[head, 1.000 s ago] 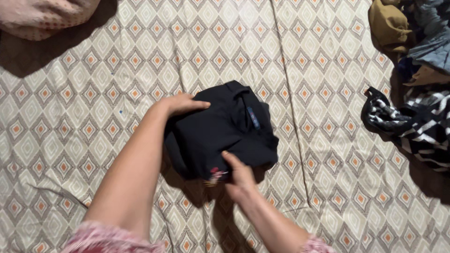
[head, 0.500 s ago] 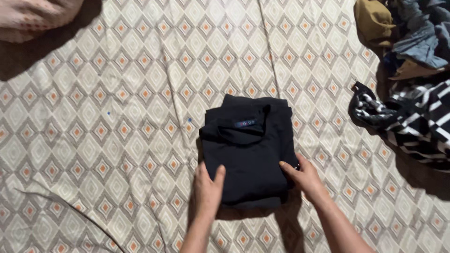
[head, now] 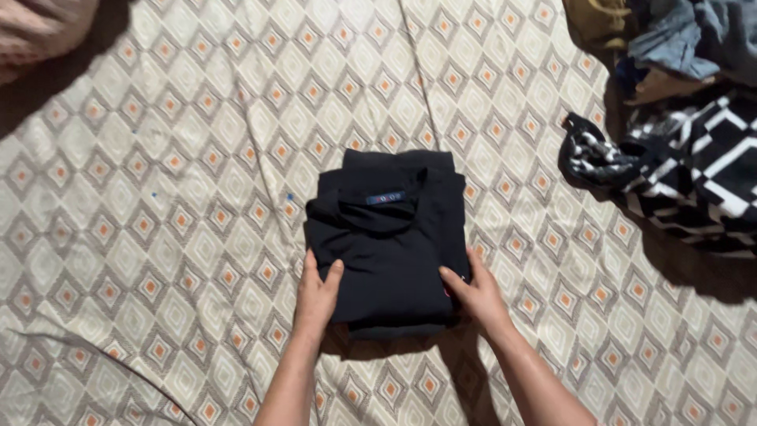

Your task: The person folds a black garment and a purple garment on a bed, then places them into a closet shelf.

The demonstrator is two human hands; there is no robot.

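Observation:
A black garment [head: 386, 237], folded into a compact rectangle with a small blue label near its collar, lies on a patterned bedsheet [head: 197, 181]. My left hand [head: 317, 294] rests flat against the garment's lower left edge, fingers together and thumb on top of the cloth. My right hand [head: 475, 293] presses against the lower right edge, thumb on the cloth. Both hands frame the folded bundle from its two sides; neither lifts it.
A pile of clothes sits at the right: a black-and-white patterned cloth [head: 678, 170], a blue-grey garment [head: 686, 35] and an olive one [head: 599, 20]. A pinkish pillow [head: 39, 31] lies at the top left corner. The sheet has creases.
The garment went from a bunched lump to a neat upright rectangle. My hands shifted from its top and bottom to its lower left and right sides.

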